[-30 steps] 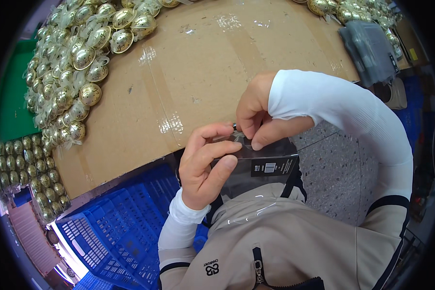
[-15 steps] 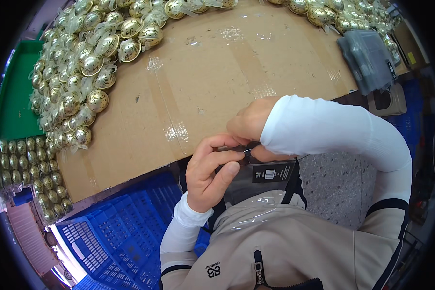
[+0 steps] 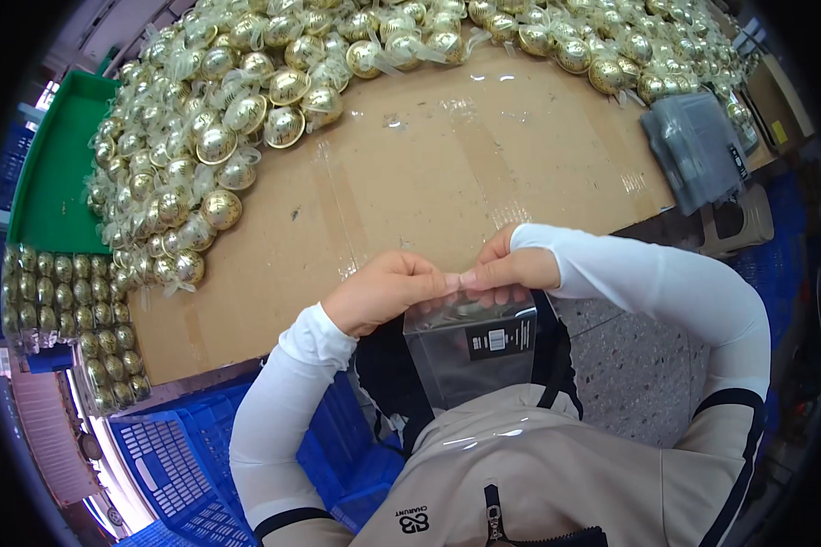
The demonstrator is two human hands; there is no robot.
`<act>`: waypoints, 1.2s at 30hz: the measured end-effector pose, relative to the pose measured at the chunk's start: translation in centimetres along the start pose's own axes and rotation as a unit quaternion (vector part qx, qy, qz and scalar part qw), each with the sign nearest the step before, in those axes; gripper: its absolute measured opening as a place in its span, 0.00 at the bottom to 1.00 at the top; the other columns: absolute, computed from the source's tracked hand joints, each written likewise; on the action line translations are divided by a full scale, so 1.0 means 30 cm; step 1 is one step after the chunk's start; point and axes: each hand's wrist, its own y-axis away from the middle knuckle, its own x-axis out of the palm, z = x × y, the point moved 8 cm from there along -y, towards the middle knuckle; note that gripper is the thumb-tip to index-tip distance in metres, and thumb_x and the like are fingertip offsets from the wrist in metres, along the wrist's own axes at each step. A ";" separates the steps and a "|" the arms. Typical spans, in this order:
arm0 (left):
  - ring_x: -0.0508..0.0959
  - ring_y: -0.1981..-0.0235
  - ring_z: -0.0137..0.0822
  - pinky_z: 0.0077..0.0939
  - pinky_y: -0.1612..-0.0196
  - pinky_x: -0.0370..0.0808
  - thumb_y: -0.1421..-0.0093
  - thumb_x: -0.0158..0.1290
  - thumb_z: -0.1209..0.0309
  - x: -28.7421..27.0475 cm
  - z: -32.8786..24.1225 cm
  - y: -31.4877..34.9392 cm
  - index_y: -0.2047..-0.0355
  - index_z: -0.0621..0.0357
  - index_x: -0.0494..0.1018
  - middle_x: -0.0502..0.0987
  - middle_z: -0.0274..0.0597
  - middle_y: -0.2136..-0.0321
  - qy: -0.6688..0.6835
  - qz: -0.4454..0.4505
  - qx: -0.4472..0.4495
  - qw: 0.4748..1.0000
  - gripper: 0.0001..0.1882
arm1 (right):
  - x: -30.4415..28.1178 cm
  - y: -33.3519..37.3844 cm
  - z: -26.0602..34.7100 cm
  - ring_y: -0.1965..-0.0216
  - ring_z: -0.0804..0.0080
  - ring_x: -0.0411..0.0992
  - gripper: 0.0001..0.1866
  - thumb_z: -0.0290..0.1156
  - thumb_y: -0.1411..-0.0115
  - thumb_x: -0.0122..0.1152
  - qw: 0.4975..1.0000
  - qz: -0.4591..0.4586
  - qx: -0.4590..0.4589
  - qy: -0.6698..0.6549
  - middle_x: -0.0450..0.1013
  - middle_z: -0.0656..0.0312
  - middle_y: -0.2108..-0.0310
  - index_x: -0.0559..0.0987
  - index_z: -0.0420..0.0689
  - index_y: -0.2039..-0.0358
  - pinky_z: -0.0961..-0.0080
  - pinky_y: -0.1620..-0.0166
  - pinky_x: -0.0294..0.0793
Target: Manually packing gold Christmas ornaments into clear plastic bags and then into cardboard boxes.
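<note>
A clear plastic box [image 3: 456,360] with a black label bearing a barcode is upright in front of my torso, just off the near edge of the table. At its top edge my left hand [image 3: 383,290] is closed in a pinch, thumb and fingertips pressed together. My right hand [image 3: 522,267] pinches the same edge from the other side, its fingers curled along the top. The two thumbs almost meet. Whatever lies directly under the fingertips is hidden.
A cardboard-covered table [image 3: 401,182] spreads ahead, heaped at the back and left with gold egg-shaped ornaments [image 3: 287,128] with ribbons. A green tray [image 3: 55,191] and packs of gold eggs [image 3: 64,296] are at left. Clear boxes [image 3: 698,150] are stacked right. Blue crates [image 3: 187,456] stand below.
My right hand has come down from over the box to its top edge, and my left hand has turned to pinch there. The box shows more fully. The view has shifted slightly.
</note>
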 end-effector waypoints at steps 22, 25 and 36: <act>0.69 0.77 0.25 0.16 0.73 0.65 0.47 0.57 0.70 -0.081 -0.234 0.374 0.71 0.66 0.75 0.73 0.38 0.76 0.076 -0.152 0.319 0.932 0.09 | 0.106 0.397 0.257 0.60 0.65 0.71 0.41 0.31 0.64 0.75 0.904 -0.064 -0.362 0.219 0.67 0.51 0.55 0.63 0.38 0.49 0.69 0.59 0.70; 0.70 0.70 0.31 0.22 0.66 0.68 0.49 0.58 0.70 -0.102 -0.295 0.501 0.66 0.65 0.75 0.72 0.44 0.68 -0.109 -0.231 0.491 0.833 0.12 | 0.153 0.498 0.416 0.64 0.65 0.70 0.37 0.31 0.66 0.72 0.771 -0.132 -0.468 0.412 0.68 0.53 0.57 0.67 0.40 0.52 0.68 0.63 0.70; 0.67 0.53 0.53 0.46 0.52 0.63 0.56 0.61 0.55 -0.188 -0.132 0.287 0.60 0.59 0.73 0.69 0.50 0.55 -0.442 -0.376 0.437 0.687 0.26 | -0.129 0.042 0.534 0.59 0.57 0.69 0.30 0.28 0.66 0.67 0.515 -0.317 -0.605 0.518 0.70 0.54 0.60 0.72 0.47 0.57 0.64 0.59 0.68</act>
